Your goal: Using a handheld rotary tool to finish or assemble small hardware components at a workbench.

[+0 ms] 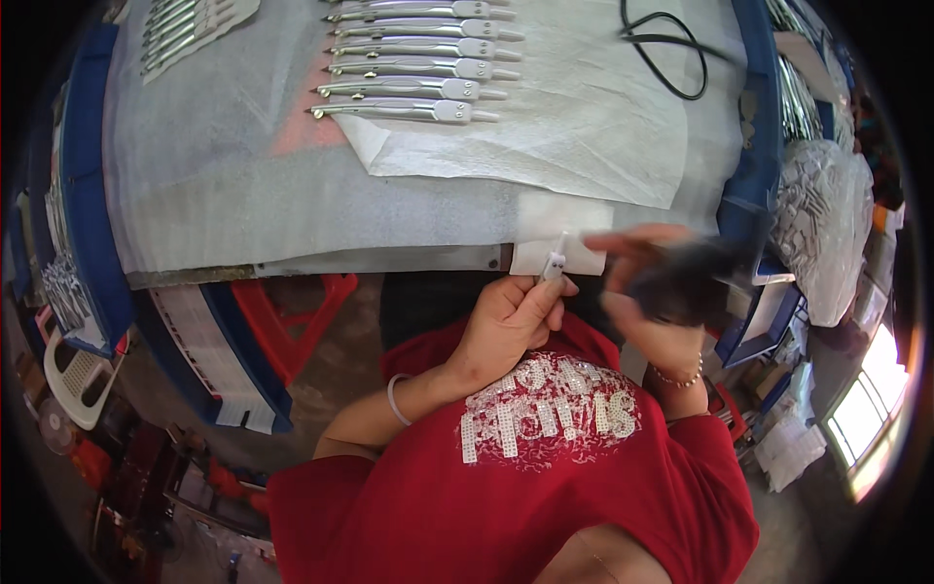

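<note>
My left hand (506, 321) grips a small silver and white metal piece (555, 261) that sticks up past its fingers at the table's near edge. My right hand (642, 292) is blurred and holds a dark tool (696, 277) just right of that piece. On the table lies a row of several finished silver compasses (409, 68) on a sheet of white paper (584, 146). I wear a red shirt and a bracelet on each wrist.
A grey cloth (243, 195) covers the table. A black cable (671, 49) loops at the back right. More compasses (190, 24) lie at the far left. Bags of small parts (827, 214) and blue trays (754, 146) stand to the right. A red stool (292, 311) sits under the table.
</note>
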The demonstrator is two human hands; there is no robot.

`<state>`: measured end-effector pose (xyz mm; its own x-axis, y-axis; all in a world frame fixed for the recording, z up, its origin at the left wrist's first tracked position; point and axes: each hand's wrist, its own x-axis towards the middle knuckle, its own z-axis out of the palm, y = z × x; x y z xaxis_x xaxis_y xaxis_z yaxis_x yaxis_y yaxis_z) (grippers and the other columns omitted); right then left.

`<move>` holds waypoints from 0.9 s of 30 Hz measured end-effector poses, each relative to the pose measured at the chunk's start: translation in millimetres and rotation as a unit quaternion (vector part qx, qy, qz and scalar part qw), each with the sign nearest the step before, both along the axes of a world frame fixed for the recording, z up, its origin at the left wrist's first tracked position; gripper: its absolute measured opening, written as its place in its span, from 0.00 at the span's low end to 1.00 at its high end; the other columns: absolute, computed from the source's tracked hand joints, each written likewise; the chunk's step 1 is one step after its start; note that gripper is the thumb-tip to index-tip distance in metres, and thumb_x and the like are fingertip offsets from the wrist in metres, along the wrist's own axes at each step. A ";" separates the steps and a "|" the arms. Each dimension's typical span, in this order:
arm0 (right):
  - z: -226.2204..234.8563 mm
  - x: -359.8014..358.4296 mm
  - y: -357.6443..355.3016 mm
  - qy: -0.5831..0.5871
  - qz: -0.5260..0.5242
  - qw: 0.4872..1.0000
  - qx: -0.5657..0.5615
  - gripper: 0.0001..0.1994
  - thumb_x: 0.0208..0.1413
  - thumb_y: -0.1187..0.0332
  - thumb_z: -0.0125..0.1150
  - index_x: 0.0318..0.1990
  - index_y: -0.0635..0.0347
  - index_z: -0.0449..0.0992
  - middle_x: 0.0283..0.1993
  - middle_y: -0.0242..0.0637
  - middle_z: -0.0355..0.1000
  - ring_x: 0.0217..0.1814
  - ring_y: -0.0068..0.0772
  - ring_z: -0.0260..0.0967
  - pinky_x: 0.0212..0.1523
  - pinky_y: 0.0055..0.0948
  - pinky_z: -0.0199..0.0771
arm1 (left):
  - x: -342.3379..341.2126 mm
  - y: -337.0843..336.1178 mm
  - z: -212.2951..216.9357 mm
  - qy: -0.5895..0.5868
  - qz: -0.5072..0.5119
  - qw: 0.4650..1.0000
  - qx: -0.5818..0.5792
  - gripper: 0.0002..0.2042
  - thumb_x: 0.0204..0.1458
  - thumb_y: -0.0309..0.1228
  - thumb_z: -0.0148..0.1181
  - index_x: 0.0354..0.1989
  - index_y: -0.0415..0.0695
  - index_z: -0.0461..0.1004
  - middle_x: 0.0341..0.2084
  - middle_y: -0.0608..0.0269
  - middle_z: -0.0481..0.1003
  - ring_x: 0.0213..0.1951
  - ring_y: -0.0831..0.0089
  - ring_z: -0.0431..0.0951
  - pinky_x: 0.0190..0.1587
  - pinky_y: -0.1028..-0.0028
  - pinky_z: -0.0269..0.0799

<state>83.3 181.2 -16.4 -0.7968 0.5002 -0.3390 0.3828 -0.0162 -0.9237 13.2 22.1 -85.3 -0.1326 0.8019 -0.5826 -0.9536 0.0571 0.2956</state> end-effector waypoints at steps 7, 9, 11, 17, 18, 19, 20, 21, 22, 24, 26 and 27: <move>30.5 -7.3 10.3 0.424 0.127 0.897 -0.001 0.28 0.43 0.65 0.72 0.49 0.52 0.59 0.32 0.36 0.72 0.25 0.31 0.74 0.27 0.29 0.75 | -2.5 -0.9 4.1 0.042 -0.026 0.998 -0.050 0.10 0.62 0.31 0.45 0.38 0.39 0.73 0.17 0.72 0.65 0.16 0.88 0.56 0.18 0.85 0.51; 33.3 -17.9 -3.8 0.458 0.121 0.881 0.009 0.25 0.44 0.68 0.71 0.46 0.53 0.61 0.28 0.37 0.73 0.24 0.31 0.74 0.27 0.29 0.76 | -3.1 2.1 4.5 0.042 -0.029 0.998 -0.043 0.11 0.62 0.31 0.45 0.38 0.39 0.73 0.17 0.73 0.65 0.16 0.88 0.56 0.18 0.85 0.51; 29.1 -22.9 -14.1 0.472 0.101 0.875 0.024 0.22 0.44 0.71 0.71 0.44 0.53 0.63 0.26 0.38 0.74 0.23 0.32 0.74 0.26 0.29 0.76 | -2.6 3.5 4.6 0.048 -0.034 0.997 -0.043 0.11 0.62 0.32 0.45 0.38 0.39 0.73 0.17 0.73 0.64 0.16 0.88 0.56 0.18 0.86 0.51; 26.1 -28.2 -16.4 0.468 0.130 0.874 0.031 0.20 0.44 0.73 0.70 0.41 0.53 0.65 0.26 0.38 0.74 0.23 0.32 0.74 0.25 0.29 0.77 | -2.8 4.8 6.2 0.052 -0.032 0.997 -0.043 0.12 0.62 0.33 0.45 0.37 0.38 0.73 0.17 0.75 0.64 0.17 0.89 0.57 0.19 0.86 0.50; 25.1 -28.5 -16.6 0.467 0.132 0.874 0.031 0.20 0.44 0.73 0.70 0.42 0.53 0.65 0.26 0.38 0.74 0.23 0.32 0.74 0.26 0.29 0.77 | -2.7 4.2 5.9 0.054 -0.034 0.997 -0.043 0.12 0.62 0.33 0.45 0.37 0.38 0.73 0.17 0.76 0.64 0.17 0.89 0.57 0.19 0.87 0.50; 24.7 -29.0 -16.9 0.467 0.135 0.874 0.032 0.20 0.44 0.73 0.70 0.42 0.53 0.65 0.26 0.38 0.74 0.23 0.32 0.74 0.26 0.30 0.77 | -3.0 3.8 5.7 0.056 -0.036 0.997 -0.042 0.12 0.62 0.33 0.45 0.37 0.38 0.73 0.17 0.76 0.64 0.18 0.90 0.57 0.19 0.87 0.50; 24.6 -29.3 -16.9 0.466 0.135 0.874 0.032 0.20 0.44 0.73 0.70 0.42 0.53 0.65 0.26 0.38 0.74 0.23 0.32 0.74 0.26 0.30 0.77 | -3.8 3.9 5.9 0.054 -0.036 0.997 -0.042 0.12 0.62 0.33 0.45 0.37 0.38 0.73 0.17 0.76 0.64 0.18 0.90 0.57 0.19 0.87 0.50; 24.6 -29.6 -16.8 0.464 0.139 0.874 0.034 0.20 0.44 0.73 0.70 0.42 0.53 0.65 0.26 0.38 0.74 0.23 0.32 0.74 0.26 0.30 0.77 | -4.9 4.2 6.3 0.054 -0.043 0.997 -0.040 0.12 0.62 0.33 0.45 0.36 0.38 0.73 0.17 0.76 0.64 0.18 0.90 0.57 0.19 0.87 0.50; 24.4 -29.7 -16.7 0.462 0.144 0.874 0.036 0.20 0.44 0.74 0.70 0.42 0.54 0.65 0.26 0.39 0.74 0.23 0.32 0.74 0.26 0.30 0.77 | -5.5 4.2 6.3 0.054 -0.049 0.997 -0.039 0.12 0.62 0.33 0.45 0.36 0.38 0.73 0.17 0.76 0.64 0.18 0.90 0.57 0.19 0.87 0.50; 25.4 -29.7 -14.0 0.446 0.164 0.879 0.051 0.21 0.44 0.70 0.70 0.44 0.52 0.64 0.27 0.35 0.74 0.24 0.28 0.74 0.26 0.25 0.77 | -5.7 4.1 5.4 0.050 -0.044 0.997 -0.040 0.12 0.62 0.33 0.46 0.35 0.38 0.73 0.17 0.75 0.65 0.18 0.89 0.58 0.19 0.86 0.52; 26.6 -31.0 -11.9 0.429 0.184 0.882 0.065 0.23 0.45 0.66 0.71 0.46 0.50 0.63 0.29 0.31 0.73 0.25 0.24 0.75 0.27 0.21 0.76 | -5.3 3.7 5.3 0.046 -0.039 0.997 -0.042 0.13 0.61 0.34 0.47 0.33 0.37 0.73 0.16 0.74 0.65 0.17 0.89 0.59 0.19 0.85 0.55; 26.8 -32.2 -11.2 0.427 0.194 0.881 0.059 0.23 0.45 0.66 0.71 0.46 0.50 0.63 0.29 0.31 0.73 0.25 0.24 0.75 0.27 0.21 0.76 | -4.8 3.5 5.4 0.055 -0.036 0.997 -0.041 0.13 0.61 0.34 0.46 0.33 0.37 0.73 0.16 0.74 0.65 0.18 0.89 0.59 0.20 0.85 0.55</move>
